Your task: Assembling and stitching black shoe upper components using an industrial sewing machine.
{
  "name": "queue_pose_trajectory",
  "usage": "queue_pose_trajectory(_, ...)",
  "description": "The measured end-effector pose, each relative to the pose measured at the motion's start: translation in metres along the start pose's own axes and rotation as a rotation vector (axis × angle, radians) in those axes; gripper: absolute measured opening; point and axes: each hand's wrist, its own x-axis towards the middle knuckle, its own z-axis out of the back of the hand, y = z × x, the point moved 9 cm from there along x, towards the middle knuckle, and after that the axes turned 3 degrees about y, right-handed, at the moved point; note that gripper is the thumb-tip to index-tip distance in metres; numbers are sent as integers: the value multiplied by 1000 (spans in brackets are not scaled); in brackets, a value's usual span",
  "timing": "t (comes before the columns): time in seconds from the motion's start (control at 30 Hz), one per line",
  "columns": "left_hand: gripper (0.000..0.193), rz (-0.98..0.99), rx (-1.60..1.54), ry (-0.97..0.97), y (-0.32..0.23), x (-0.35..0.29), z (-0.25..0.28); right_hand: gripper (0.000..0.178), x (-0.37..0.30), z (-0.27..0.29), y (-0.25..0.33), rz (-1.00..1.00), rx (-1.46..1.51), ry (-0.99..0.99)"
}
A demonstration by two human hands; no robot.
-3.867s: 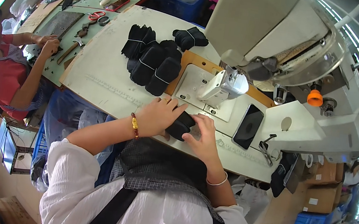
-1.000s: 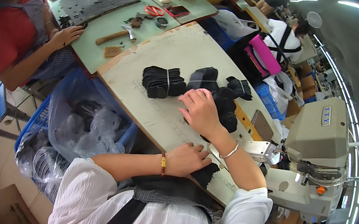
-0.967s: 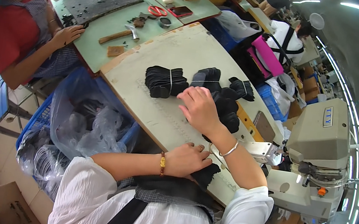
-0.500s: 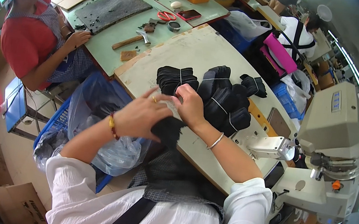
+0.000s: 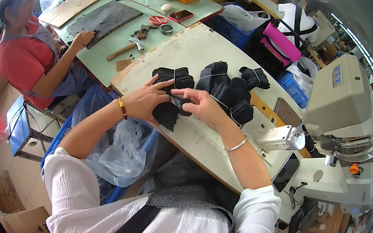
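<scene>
My left hand rests at the table's front edge, its fingers curled over a small stack of black cut pieces with a jagged end. Facing it, my right hand has bent fingers at the inner end of the same stack; its grip is partly hidden. Just beyond my fingers lies a tied bundle of black pieces, fanned in layers. More tied black bundles sit to the right, bound with thin pale bands. A smaller black bundle lies behind them.
A sewing machine stands at the right end of the pale worktable. On the green table are a hammer, red scissors and a dark board. A co-worker sits left. A bag-lined blue basket stands below.
Both hands have moved the small black stack from over the table edge onto the tabletop. My view has shifted slightly. The co-worker's hand has moved onto the dark board.
</scene>
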Motion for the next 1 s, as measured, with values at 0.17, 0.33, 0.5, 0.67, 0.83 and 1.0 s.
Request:
queue_pose_trajectory(0.17, 67, 7, 39, -168, -28, -14, 13, 16, -46, 28, 43, 272, -561, -380)
queue_pose_trajectory(0.33, 62, -220, 99, -441, -90, -30, 14, 23, -112, 12, 56, 263, -735, -459)
queue_pose_trajectory(0.5, 46, -420, 189, -639, -142, -29, 9, 24, -165, -5, 66, 538, -801, -564)
queue_pose_trajectory(0.67, 48, -456, 124, -625, -153, -20, -4, 28, -187, -26, 66, 598, -865, -383)
queue_pose_trajectory(0.83, 78, -335, -191, -420, -149, 2, -14, 24, -196, -12, 36, 389, -732, -317)
queue_pose_trajectory(1.0, 80, -19, -692, -263, -133, 24, -44, 16, -208, 36, 15, 150, -483, -647)
